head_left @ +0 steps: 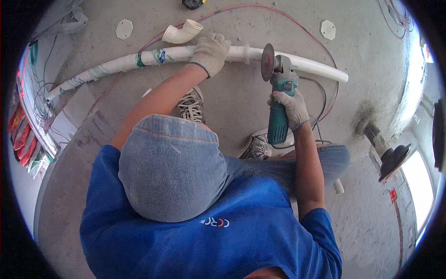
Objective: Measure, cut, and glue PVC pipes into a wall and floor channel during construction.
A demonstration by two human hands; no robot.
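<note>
A long white plastic pipe (316, 68) lies across the floor in front of me, its left part wrapped in clear film with green markings. My left hand (211, 53), in a pale knitted glove, grips the pipe near its middle. Also gloved, my right hand (291, 109) is closed around the body of a teal angle grinder (278, 123). The grinder's head points away from me, and its thin cutting disc (267, 63) stands on edge over the pipe, right of my left hand. Whether the disc touches the pipe, I cannot tell.
A cream elbow fitting (182, 32) lies beyond the pipe. Red and blue wires (274, 9) curve over the concrete floor, and the grinder's dark cord (321, 100) runs beside my right arm. My sneakers (190, 106) are close to the pipe. Red bags (25, 139) are at far left.
</note>
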